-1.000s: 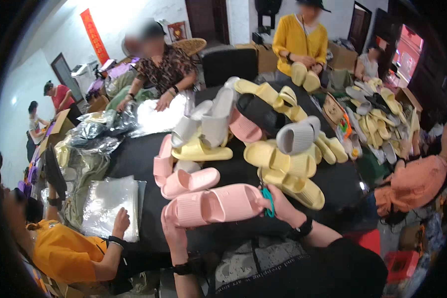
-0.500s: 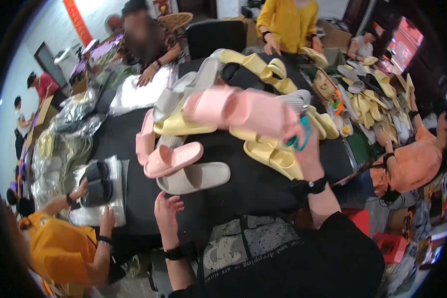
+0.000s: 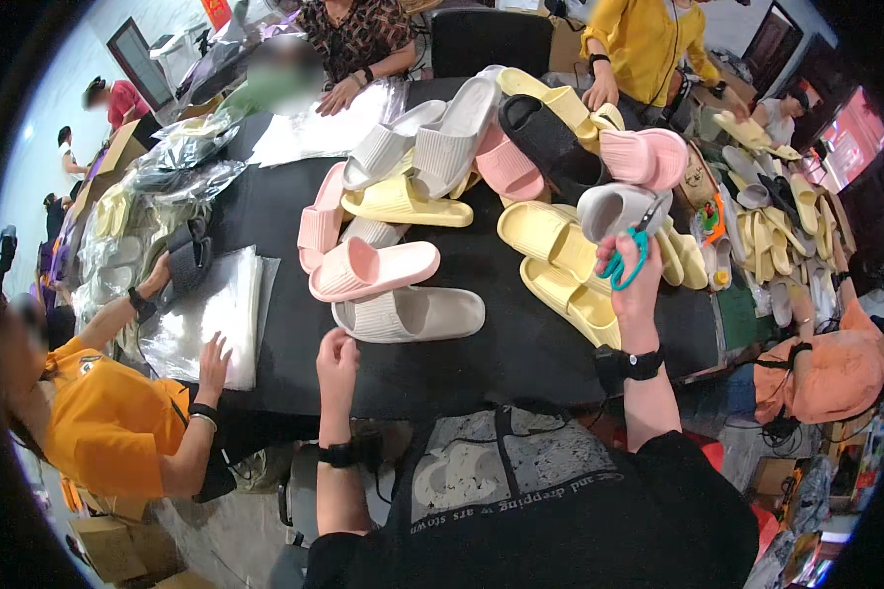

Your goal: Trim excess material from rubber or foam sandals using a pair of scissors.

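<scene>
My right hand (image 3: 635,287) is closed on a pair of scissors (image 3: 627,261) with teal handles, its blades pointing away from me. Its fingertips are at the near end of a grey slipper (image 3: 614,210); whether they grip it I cannot tell. Just beyond lies a pink slipper (image 3: 644,159). Yellow slippers (image 3: 550,236) lie left of this hand. My left hand (image 3: 337,365) hovers over the near side of the table, fingers curled in, with nothing visible in them. Closest to it are a light grey slipper (image 3: 413,314) and a pink slipper (image 3: 375,270).
The black table (image 3: 442,378) bears a heap of slippers, with a black slipper (image 3: 550,147) among them. Clear plastic bags (image 3: 216,304) lie at left, near a co-worker in orange (image 3: 108,422) holding black slippers. Other people stand around. More slippers (image 3: 756,226) are heaped at right.
The pink slippers that my right hand was moving now lie in the heap. That hand is now at the grey slipper. My left hand's fingers have curled in. The view has shifted.
</scene>
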Available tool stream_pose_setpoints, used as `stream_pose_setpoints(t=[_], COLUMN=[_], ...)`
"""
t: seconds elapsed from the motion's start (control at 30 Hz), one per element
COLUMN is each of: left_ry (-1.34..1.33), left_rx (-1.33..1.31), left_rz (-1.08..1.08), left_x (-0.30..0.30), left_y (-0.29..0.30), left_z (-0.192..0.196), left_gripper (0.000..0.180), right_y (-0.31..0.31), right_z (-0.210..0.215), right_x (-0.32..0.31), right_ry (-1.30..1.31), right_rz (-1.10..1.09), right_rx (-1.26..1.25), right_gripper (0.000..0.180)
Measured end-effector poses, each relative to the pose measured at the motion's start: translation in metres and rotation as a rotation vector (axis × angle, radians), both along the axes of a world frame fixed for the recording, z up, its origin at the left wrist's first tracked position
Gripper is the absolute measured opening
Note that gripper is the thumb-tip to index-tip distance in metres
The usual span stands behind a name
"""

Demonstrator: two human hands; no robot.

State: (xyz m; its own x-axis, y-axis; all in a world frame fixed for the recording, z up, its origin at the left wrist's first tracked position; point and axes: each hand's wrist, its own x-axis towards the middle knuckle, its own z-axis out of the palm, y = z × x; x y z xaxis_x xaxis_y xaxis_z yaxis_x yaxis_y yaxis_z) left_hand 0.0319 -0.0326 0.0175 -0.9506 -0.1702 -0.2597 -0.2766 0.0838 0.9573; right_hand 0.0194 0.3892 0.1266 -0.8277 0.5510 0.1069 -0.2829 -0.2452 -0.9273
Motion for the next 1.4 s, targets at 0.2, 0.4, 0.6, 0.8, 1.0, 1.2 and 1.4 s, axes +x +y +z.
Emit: stream_pose_setpoints(t=[0.2,0.4,0.6,0.8,1.0,1.2,1.4], left_ry=[0.603,0.322,0.009,-0.071,0.216,0.24,0.173], left_rx=[-0.773,-0.847,-0.614,-0.885,-0.758,-0.787,-0.729], left_rz=[-0.076,-0.138,-0.134,-0.215,-0.239,-0.383,-0.461], left_x=[-0.062,-0.127,-0.154,-0.12,-0.071,-0.019,-0.006], left_y=[-0.016,-0.011,-0.031,0.02,0.044,0.073,0.075], left_z=[-0.018,-0.019,-0.053,-0.012,-0.015,0.011,0.006], left_gripper=[0.058,0.081,0.079,0.085,0.075,0.083,0.082], right_y=[-0.025,-0.04,-0.063,-0.071,-0.085,-0.081,-0.073], right_z=[-0.025,-0.056,-0.073,-0.077,-0.074,-0.06,-0.056], right_x=[0.022,0.043,0.056,0.05,0.044,0.045,0.046], right_ry=[-0.125,-0.316,-0.445,-0.505,-0.461,-0.382,-0.366], right_rz=[0.125,0.28,0.399,0.468,0.486,0.404,0.383], right_rx=[0.116,0.161,0.199,0.201,0.215,0.274,0.264], right_gripper=[0.037,0.04,0.037,0.039,0.044,0.043,0.042])
